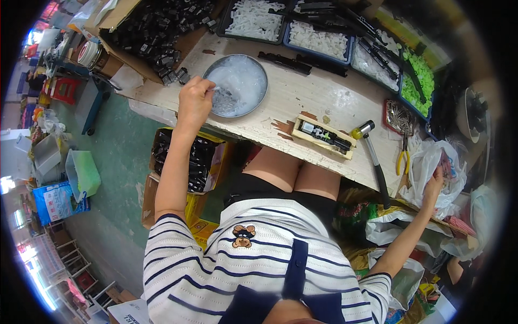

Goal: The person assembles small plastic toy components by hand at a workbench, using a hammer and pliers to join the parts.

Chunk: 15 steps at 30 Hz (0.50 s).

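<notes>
Hands are well apart: our left hand (195, 101) sits at the near rim of the round metal dish (253, 67), fingers curled narrow and pinched on something small among the clear plastic bits (229, 92) in it; what exactly is pinched we can't tell. Our right hand (434, 186) is off the right end of the bench, fingers closed on the edge of a white plastic bag (423, 162) that hangs beside the table edge. Between the two hands, on the worn white tabletop (302, 100), we see a pale wooden jig block (324, 136) with a black part (325, 134) lying in its slot, and just right of it a hammer (372, 156) with a yellow-and-metal head and a dark handle running toward us. Yellow-handled pliers (402, 156) lie near the bag, next to a small red tray of metal clips (398, 116). Far side of the bench: trays of white plastic pieces (318, 39), a tray of green pieces (418, 81), long black strips (286, 61) laid across. Cardboard box of black parts (156, 29) at the far left corner, another box of black parts (191, 156) on the floor under our left arm.
</notes>
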Each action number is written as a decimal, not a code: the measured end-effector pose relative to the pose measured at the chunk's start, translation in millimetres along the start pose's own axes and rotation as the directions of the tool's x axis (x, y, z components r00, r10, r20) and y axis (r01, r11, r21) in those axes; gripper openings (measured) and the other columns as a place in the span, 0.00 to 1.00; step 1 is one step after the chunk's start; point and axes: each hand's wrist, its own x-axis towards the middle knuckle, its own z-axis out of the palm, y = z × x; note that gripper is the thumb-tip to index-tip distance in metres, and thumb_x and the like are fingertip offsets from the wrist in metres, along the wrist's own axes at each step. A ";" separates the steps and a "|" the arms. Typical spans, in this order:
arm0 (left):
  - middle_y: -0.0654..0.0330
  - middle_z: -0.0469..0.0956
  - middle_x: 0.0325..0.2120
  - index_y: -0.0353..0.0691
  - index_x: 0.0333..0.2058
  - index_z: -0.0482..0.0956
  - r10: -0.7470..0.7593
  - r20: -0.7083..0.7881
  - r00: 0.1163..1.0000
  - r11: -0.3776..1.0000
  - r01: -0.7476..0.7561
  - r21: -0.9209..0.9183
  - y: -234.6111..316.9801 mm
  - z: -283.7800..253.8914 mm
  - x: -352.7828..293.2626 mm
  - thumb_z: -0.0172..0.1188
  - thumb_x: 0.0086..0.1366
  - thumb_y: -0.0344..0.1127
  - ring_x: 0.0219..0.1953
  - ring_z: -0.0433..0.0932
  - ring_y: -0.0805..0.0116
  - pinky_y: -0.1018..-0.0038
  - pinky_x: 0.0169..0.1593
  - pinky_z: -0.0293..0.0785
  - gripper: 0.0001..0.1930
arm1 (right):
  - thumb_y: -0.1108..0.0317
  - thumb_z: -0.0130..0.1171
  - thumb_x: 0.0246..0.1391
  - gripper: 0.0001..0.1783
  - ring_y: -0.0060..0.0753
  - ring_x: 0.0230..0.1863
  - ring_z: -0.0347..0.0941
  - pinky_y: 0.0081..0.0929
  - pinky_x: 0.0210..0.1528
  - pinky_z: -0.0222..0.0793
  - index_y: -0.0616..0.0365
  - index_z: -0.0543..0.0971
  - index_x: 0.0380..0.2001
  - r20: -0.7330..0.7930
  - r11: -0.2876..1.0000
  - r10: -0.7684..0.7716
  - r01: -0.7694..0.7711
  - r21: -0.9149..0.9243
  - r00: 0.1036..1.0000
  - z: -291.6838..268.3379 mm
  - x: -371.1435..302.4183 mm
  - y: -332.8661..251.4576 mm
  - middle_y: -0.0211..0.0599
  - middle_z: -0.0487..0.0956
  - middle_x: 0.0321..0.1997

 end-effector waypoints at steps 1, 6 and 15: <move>0.51 0.74 0.25 0.32 0.28 0.79 0.001 0.000 1.000 1.000 -0.001 -0.003 -0.4 2.9 1.0 0.59 0.47 0.20 0.29 0.75 0.53 0.67 0.34 0.71 0.07 | 0.75 0.49 0.52 0.11 0.24 0.37 0.71 0.19 0.44 0.64 0.64 0.74 0.40 0.046 0.995 0.079 -0.082 0.058 0.996 -1.5 -1.6 -1.2 0.31 0.76 0.35; 0.51 0.73 0.24 0.32 0.26 0.79 0.073 0.038 0.997 0.996 -0.075 0.045 4.8 5.4 5.5 0.58 0.47 0.21 0.29 0.74 0.51 0.64 0.34 0.70 0.05 | 0.77 0.49 0.51 0.16 0.21 0.40 0.71 0.17 0.44 0.64 0.64 0.74 0.45 0.103 0.985 0.155 -0.162 0.062 0.983 -22.0 -4.6 12.3 0.32 0.77 0.40; 0.51 0.74 0.25 0.31 0.26 0.79 0.045 -0.045 0.998 0.999 -0.045 0.001 4.2 -3.6 1.4 0.58 0.46 0.20 0.27 0.75 0.55 0.68 0.32 0.70 0.06 | 0.77 0.49 0.50 0.16 0.23 0.38 0.72 0.20 0.42 0.67 0.64 0.74 0.44 0.120 0.962 0.272 -0.271 -0.023 0.955 -9.7 10.9 22.6 0.35 0.77 0.41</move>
